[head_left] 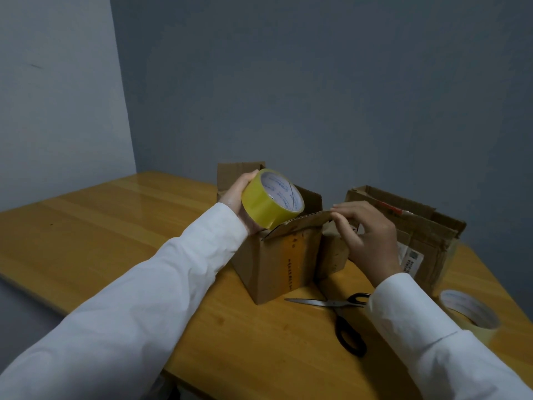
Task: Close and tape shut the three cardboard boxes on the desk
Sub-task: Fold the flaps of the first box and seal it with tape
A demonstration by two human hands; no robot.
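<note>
A wooden desk point(86, 226) fills the lower half of the frame, its left part glossy under the light. Left of centre, a white-sleeved arm reaches in from the lower left, and the left hand point(239, 203) grips a roll of yellow tape point(272, 199) from behind, fingers curled round its outer band; the roll is tilted so that its white printed core faces up and to the right, just above the near edge of the box. In the middle of the frame stands a brown cardboard box point(277, 264), its top open, a rear flap upright behind the roll and a strip of old brownish tape (with a line of small print) running down its front face. The right hand point(366, 232) pinches the front flap's edge between thumb and fingertips, holding it tilted inward. Below it, black-handled scissors point(340, 310) lie splayed on the desk. Toward the right, a second cardboard box point(418, 226) sits with ragged flaps raised and a white label on its side. At the lower right, a pale tape roll point(473, 313) lies flat.
</note>
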